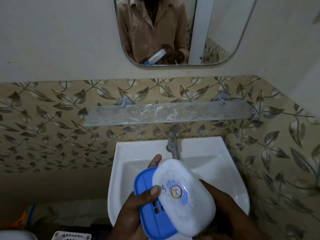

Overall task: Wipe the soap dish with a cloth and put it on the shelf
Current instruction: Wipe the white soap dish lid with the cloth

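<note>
Holding the soap dish over the wash basin [119, 170], the person has both halves in hand at once. The left hand [136, 201] grips the blue slotted tray [149, 215] from below, its thumb pressed down across the tray's upper edge and onto the rim of the white lid [183, 193], with a fingertip showing past the far end. The right hand [218, 200] lies against the lid's right side; how its fingers curl behind the lid is hidden, so I cannot tell how firmly it holds. The lid sits tilted, overlapping the tray, label upward.

No cloth shows anywhere near either hand, so my judgement is that the wiping step has not visibly begun and the dish is merely being handled or taken apart. Next comes finding a cloth, which calls for freeing one hand. The glass shelf [121, 118], up and ahead of both hands beyond the tap [173, 144], waits for the dish afterwards.
</note>
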{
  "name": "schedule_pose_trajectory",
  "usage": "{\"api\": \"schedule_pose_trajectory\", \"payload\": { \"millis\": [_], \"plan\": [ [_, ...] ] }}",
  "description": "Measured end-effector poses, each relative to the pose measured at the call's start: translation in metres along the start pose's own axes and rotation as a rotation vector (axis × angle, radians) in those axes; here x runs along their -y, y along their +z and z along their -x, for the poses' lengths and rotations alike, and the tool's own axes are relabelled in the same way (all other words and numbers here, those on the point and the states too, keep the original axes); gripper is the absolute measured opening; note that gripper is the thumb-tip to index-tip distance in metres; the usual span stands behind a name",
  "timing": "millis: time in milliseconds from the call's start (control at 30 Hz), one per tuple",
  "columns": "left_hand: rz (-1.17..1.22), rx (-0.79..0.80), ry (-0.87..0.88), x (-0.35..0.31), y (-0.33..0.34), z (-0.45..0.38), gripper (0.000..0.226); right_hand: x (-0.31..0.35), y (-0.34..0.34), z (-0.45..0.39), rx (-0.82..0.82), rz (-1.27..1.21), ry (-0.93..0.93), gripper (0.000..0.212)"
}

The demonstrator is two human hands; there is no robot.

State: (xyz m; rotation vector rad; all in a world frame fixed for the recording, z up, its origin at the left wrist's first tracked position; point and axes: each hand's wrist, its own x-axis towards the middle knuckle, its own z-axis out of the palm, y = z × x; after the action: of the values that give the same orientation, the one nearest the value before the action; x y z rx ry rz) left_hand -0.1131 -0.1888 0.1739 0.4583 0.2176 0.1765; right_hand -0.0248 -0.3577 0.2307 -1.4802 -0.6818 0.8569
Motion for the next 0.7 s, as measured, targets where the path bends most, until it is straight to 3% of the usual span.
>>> {"api": "schedule_pose_trajectory", "payload": {
  "millis": [133,300,400,533,633,700],
  "plan": [
    [0.029,-0.084,-0.172,0.001,0.009,-0.002,0.091,0.010,-0.010,-0.020,0.065,-0.033,0.048,0.056],
    [0.069,-0.165,-0.251,-0.005,0.014,-0.007,0.070,0.000,-0.007,-0.036,-0.029,-0.181,0.106,0.049],
    [-0.076,-0.314,-0.159,-0.005,0.008,-0.015,0.080,-0.004,-0.001,-0.039,-0.055,-0.186,0.093,0.048],
    [-0.502,-0.497,0.142,-0.008,-0.002,-0.017,0.038,-0.009,0.000,-0.042,-0.119,-0.256,0.039,0.045],
    [-0.633,-0.507,0.115,-0.009,-0.003,-0.016,0.025,-0.012,0.002,-0.046,-0.184,-0.251,0.020,0.046],
    [-0.689,-0.495,0.046,-0.008,0.002,-0.014,0.040,-0.013,0.004,-0.048,-0.192,-0.233,0.045,0.047]
  ]
}}
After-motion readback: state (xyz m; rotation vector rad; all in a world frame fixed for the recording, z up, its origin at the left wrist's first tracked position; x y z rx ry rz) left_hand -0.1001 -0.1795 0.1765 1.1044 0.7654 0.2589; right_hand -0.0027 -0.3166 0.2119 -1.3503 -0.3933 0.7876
